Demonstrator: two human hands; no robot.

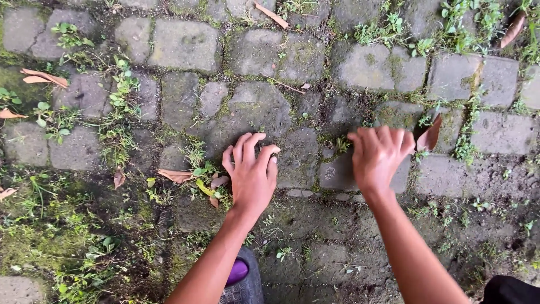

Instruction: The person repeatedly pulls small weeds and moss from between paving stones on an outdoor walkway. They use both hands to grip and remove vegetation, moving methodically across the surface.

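Left hand: we held our left hand (251, 175) with fingers curled, tips on the grey mossy paving stones (253, 110).
Right hand: our right hand (378, 153) had its fingers bent down together at a small green weed tuft (341, 144); we could not tell whether it pinched it.
Nearby: a dry brown leaf (430, 135) lay just right of our right hand.

paving stones (185, 45) — rough, matt (mossy) | dry leaves (45, 77) — papery | shoe (243, 281) — textured rubber
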